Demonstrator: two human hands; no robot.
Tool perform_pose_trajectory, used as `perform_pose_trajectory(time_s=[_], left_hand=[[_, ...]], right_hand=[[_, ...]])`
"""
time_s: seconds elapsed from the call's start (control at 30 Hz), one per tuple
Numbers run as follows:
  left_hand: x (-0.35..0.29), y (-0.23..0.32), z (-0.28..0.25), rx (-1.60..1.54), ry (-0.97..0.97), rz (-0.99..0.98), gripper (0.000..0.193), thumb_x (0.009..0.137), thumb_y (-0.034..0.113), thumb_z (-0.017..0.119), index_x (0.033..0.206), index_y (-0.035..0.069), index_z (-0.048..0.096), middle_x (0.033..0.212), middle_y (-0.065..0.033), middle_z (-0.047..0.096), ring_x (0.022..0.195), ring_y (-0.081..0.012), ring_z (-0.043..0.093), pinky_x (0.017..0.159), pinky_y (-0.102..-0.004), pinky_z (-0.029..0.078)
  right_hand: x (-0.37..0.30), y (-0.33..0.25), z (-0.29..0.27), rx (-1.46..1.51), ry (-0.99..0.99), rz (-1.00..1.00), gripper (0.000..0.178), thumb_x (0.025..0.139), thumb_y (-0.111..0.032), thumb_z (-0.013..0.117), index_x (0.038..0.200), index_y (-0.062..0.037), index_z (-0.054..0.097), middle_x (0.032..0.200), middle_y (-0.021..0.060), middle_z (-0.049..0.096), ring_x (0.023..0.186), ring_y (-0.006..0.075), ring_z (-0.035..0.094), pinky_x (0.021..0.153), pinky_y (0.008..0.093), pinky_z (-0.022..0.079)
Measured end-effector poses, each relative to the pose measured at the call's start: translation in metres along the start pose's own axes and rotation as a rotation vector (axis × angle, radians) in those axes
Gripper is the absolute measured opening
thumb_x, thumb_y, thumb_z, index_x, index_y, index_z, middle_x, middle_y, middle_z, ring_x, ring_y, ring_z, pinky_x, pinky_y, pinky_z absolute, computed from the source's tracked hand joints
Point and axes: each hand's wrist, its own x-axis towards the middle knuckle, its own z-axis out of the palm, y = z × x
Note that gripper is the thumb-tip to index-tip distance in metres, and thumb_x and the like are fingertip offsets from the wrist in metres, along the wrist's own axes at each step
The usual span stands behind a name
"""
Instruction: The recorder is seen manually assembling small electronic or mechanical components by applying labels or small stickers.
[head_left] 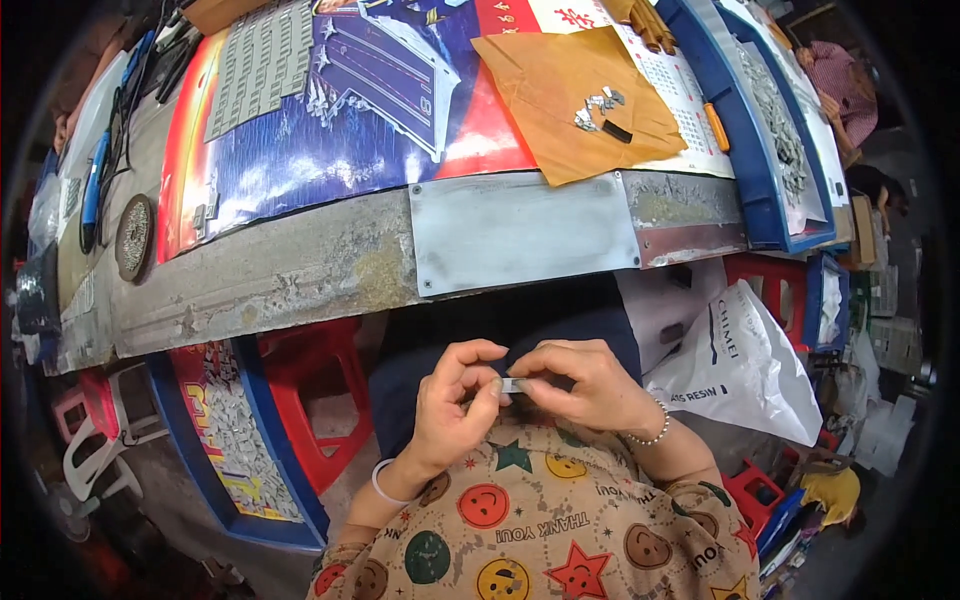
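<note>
Close to my body, below the table edge, my left hand [452, 408] and my right hand [592, 382] meet over my lap. Thumbs and fingers of both pinch a small light-grey piece [511, 385], mostly covered, so its exact kind cannot be made out. Beyond them, a pale metal plate [525, 235] is fixed along the table's front edge. On the table past it lies a sheet of brown paper [535, 95], bearing several small grey and white pieces [600, 103] and a small black block [617, 131].
A poster [390, 165] covers the tabletop, with rows of grey parts [262, 75] on it. Around it are an oval brush [134, 237], a blue-handled tool [95, 185] and an orange handle [716, 127]. Blue crates [762, 220] hold small parts. A white sack [750, 370] and red stool [315, 400] flank me.
</note>
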Motion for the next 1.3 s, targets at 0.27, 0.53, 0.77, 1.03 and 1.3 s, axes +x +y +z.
perform_pose_trajectory(time_s=[0.27, 0.53, 0.77, 1.03, 1.3], left_hand=[[0.005, 0.002, 0.001, 0.157, -0.025, 0.046, 0.031, 0.086, -0.002, 0.054, 0.116, -0.001, 0.049, 0.071, -0.0030, 0.063, 0.063, -0.0044, 0.056, 0.058, -0.0195, 0.045], [0.006, 0.006, -0.004, -0.009, 0.031, -0.038, 0.030, 0.087, -0.002, 0.051, 0.116, -0.001, 0.050, 0.075, -0.0012, 0.062, 0.070, -0.0044, 0.056, 0.062, -0.0201, 0.045], [0.006, 0.001, -0.009, -0.022, 0.001, 0.036, 0.031, 0.086, 0.000, 0.053, 0.117, 0.000, 0.050, 0.069, 0.0033, 0.055, 0.063, -0.0023, 0.048, 0.057, -0.0194, 0.039], [0.001, 0.007, -0.027, -0.117, -0.050, 0.059, 0.032, 0.091, -0.001, 0.049, 0.123, 0.000, 0.043, 0.081, -0.0001, 0.056, 0.074, -0.0058, 0.057, 0.063, -0.0183, 0.047], [-0.009, 0.017, -0.039, -0.479, 0.140, 0.264, 0.046, 0.092, 0.000, 0.050, 0.133, 0.002, 0.029, 0.098, -0.0117, 0.060, 0.074, -0.0100, 0.055, 0.069, -0.0233, 0.048]], right_hand=[[0.005, 0.002, -0.006, -0.140, -0.050, -0.064, 0.012, 0.081, -0.005, 0.062, 0.092, -0.0006, 0.063, 0.084, 0.0130, 0.064, 0.069, 0.0298, 0.063, 0.060, 0.0346, 0.051], [0.012, -0.007, -0.004, -0.083, -0.079, -0.044, 0.023, 0.081, -0.008, 0.067, 0.101, -0.0002, 0.060, 0.090, 0.0137, 0.061, 0.073, 0.0260, 0.064, 0.064, 0.0339, 0.051], [0.020, -0.020, -0.004, -0.359, -0.142, -0.178, 0.019, 0.080, -0.014, 0.068, 0.094, -0.0051, 0.059, 0.088, 0.0101, 0.059, 0.079, 0.0309, 0.059, 0.067, 0.0388, 0.048], [0.046, -0.044, -0.004, -0.481, -0.286, -0.320, 0.022, 0.078, -0.011, 0.066, 0.096, -0.0031, 0.058, 0.092, 0.0105, 0.060, 0.081, 0.0300, 0.060, 0.068, 0.0389, 0.048], [0.116, -0.076, -0.011, -0.593, -0.132, -0.479, 0.021, 0.078, -0.012, 0.066, 0.097, -0.0049, 0.058, 0.085, 0.0123, 0.058, 0.074, 0.0316, 0.059, 0.063, 0.0383, 0.048]])
